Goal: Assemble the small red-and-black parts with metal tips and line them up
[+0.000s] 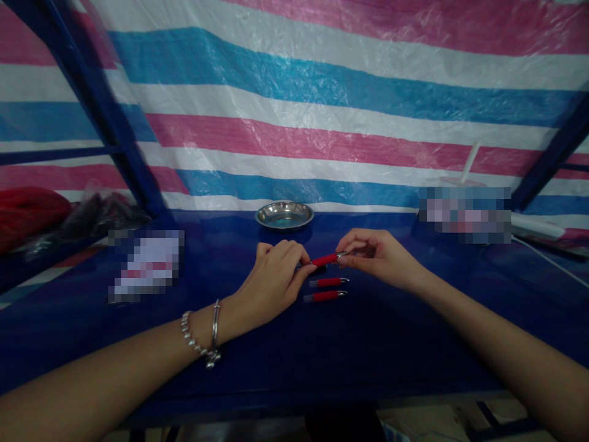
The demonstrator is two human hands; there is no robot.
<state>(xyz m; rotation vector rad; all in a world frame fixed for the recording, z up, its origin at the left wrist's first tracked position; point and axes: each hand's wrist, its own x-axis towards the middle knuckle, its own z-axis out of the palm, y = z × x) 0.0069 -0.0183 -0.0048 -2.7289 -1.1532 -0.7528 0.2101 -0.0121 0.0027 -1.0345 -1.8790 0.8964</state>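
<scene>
A red pen (324, 260) is pinched at both ends above the blue table, tilted slightly up to the right. My left hand (276, 276), with two silver bracelets at the wrist, closes on its left end. At the silver end, my right hand (375, 255) grips with thumb and fingers. Just below lie two more red pens side by side, the upper pen (332, 282) and the lower pen (326, 296), both with clear left ends and silver right ends. Beyond the hands stands a round metal dish (284, 216).
The blue table (257, 380) runs up to a striped plastic sheet (322, 141). A blurred-out packet (150, 264) lies at left, near red and dark bags (32, 212). At right are a blurred-out item (464, 213) and a white cable (552, 259). Blue frame posts flank both sides.
</scene>
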